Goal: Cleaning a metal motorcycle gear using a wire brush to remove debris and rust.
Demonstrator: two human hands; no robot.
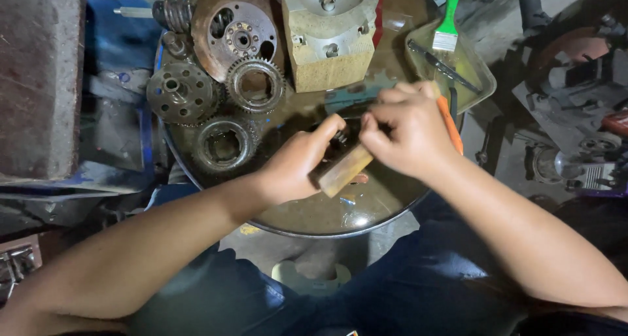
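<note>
My left hand (297, 163) grips a grimy rectangular metal block (341, 169) with a small dark gear end (339, 138) showing at its top. It holds the block over a round pan of murky liquid (366, 208). My right hand (409, 130) is closed around an orange-handled brush (450, 123) and presses against the gear end of the block. Both hands meet above the middle of the pan.
Several greasy gears (255, 84) and toothed discs (180, 93) lie at the pan's left. A pale metal housing (330, 38) stands behind. A clear tray (481, 81) at the right holds a green-handled brush (448, 22). Engine parts (575, 159) lie on the floor.
</note>
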